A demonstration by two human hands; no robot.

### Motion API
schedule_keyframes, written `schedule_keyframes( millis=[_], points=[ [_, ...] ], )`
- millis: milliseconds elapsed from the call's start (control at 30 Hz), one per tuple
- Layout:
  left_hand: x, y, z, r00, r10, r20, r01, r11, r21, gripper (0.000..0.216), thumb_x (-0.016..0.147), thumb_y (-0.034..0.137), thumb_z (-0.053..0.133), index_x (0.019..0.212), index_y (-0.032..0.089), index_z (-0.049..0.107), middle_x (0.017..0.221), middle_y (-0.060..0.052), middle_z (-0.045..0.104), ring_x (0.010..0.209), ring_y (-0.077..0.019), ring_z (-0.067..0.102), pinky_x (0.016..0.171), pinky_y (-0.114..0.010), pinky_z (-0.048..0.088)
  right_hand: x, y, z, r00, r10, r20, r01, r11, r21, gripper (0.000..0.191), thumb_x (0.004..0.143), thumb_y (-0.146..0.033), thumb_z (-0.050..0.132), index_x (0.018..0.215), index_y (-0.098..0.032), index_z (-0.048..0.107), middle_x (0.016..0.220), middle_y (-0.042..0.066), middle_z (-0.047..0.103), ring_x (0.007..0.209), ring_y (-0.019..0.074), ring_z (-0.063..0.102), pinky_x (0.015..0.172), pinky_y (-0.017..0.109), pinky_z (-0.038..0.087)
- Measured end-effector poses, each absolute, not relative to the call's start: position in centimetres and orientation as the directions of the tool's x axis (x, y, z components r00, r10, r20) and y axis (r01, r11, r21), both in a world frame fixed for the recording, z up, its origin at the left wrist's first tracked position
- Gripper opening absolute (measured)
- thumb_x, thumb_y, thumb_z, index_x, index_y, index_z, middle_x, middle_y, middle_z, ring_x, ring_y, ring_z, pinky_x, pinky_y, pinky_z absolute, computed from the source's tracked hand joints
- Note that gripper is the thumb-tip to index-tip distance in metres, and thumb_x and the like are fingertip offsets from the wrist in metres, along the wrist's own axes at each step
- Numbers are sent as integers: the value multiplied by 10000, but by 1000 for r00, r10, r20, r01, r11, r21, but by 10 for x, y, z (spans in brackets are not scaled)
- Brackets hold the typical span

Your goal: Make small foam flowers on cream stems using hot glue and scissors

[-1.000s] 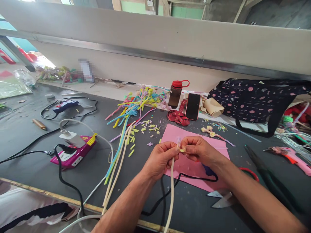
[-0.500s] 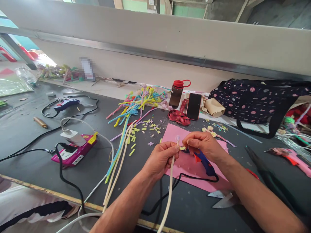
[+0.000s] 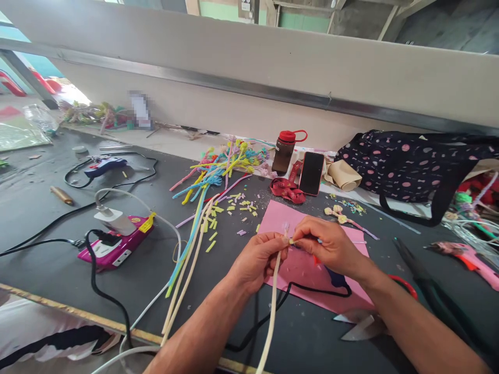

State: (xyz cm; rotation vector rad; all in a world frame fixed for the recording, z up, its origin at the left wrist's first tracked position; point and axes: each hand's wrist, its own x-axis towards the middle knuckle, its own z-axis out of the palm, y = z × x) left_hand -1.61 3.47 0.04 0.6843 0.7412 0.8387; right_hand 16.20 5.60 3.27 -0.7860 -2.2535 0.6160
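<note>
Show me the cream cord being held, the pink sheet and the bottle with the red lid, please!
Cream cord (image 3: 273, 301): head view, on its loose hanging length.
Pink sheet (image 3: 298, 269): head view, on a bare patch.
Bottle (image 3: 284, 157): head view, on its dark body.

The dark table (image 3: 146, 272) carries a pink sheet (image 3: 302, 270).

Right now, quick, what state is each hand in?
Left hand: closed, holding the long, thin cream-coloured cord.
Right hand: closed, pinching the small, short pale-yellow strip.
</note>
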Motion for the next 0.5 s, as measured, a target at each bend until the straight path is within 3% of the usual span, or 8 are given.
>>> schedule_keyframes(
  millis=[200,500],
  points=[
    [-17,36,2,458,811,-363,-339,538,772,132,709,233,609,640,123,583,444,36,520,272,-13,280,278,-158,129,180,63,46,-602,693,398,411,696,-589,86,856,-187,533,809,-183,605,769,19,615,704,128,577,651,243,436],
    [-16,36,-1,515,758,-401,-276,589,759,164,718,237,588,661,93,641,400,16,532,248,-18,321,280,-157,150,185,60,59,-616,671,413,417,722,-552,87,862,-193,534,819,-179,608,787,25,618,722,131,581,678,255,438]
  ],
)
